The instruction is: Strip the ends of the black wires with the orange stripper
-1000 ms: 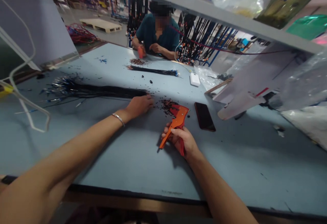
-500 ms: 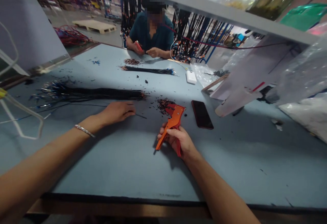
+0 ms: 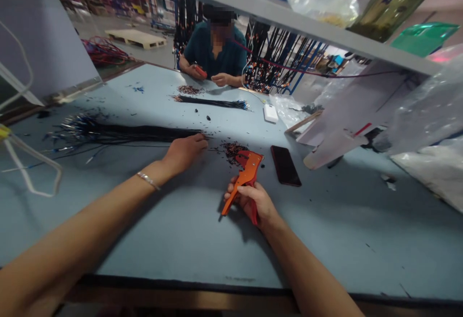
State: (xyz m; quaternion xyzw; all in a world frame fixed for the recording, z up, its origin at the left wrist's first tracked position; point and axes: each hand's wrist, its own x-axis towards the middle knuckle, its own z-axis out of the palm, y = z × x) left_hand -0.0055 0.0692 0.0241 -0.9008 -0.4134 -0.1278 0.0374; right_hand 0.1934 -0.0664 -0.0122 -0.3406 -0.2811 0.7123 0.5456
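My right hand (image 3: 255, 201) is wrapped round the handles of an orange and red wire stripper (image 3: 249, 167), its head pointing away from me. My left hand (image 3: 186, 153) is closed on a thin black wire (image 3: 216, 151), whose end pokes out to the right toward the stripper's jaws, still apart from them. Just beyond the left hand lies a thick bundle of black wires (image 3: 141, 132), with blue and silvery tips at the left and coppery ends at the right. Behind the stripper head is a pile of small dark and copper-coloured scraps (image 3: 231, 150).
A phone (image 3: 285, 165) lies right of the stripper. Across the table (image 3: 173, 249), a person (image 3: 215, 49) holds a red tool near a second wire bundle (image 3: 211, 102). A white box (image 3: 270, 113) and plastic bags stand at the right. A shelf (image 3: 289, 18) crosses above.
My left hand has moved right and away from me, up beside the bundle's end, drawing the wire along. My right hand has barely moved with the wire stripper.
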